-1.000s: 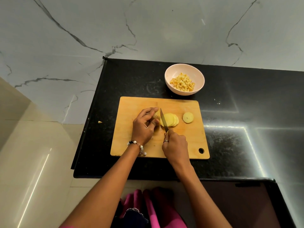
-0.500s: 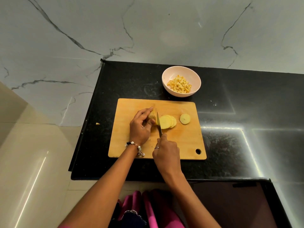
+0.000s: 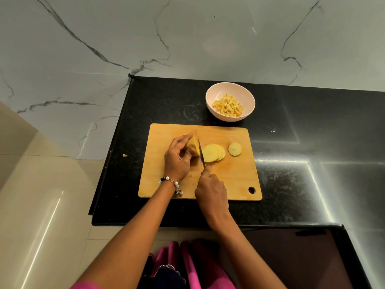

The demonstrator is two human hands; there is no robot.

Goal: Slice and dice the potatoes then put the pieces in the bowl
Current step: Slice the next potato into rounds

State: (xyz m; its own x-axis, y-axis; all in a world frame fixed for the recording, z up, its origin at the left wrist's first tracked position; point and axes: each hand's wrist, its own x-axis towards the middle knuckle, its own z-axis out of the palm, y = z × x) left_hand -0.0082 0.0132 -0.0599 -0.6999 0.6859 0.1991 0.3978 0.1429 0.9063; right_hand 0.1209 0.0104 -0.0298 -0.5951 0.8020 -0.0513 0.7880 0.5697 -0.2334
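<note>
Left hand [image 3: 177,158] grip holds potato [image 3: 192,147] on board [image 3: 235,176]; right hand [image 3: 211,192] grip holds knife [image 3: 201,152], blade beside fingertips. Risk: shrinking stub slips, blade nicks finger.

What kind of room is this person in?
Most likely a home kitchen. A wooden cutting board lies on a black stone countertop, the hands slice a potato with a knife, and a bowl of diced potato stands behind the board.
</note>
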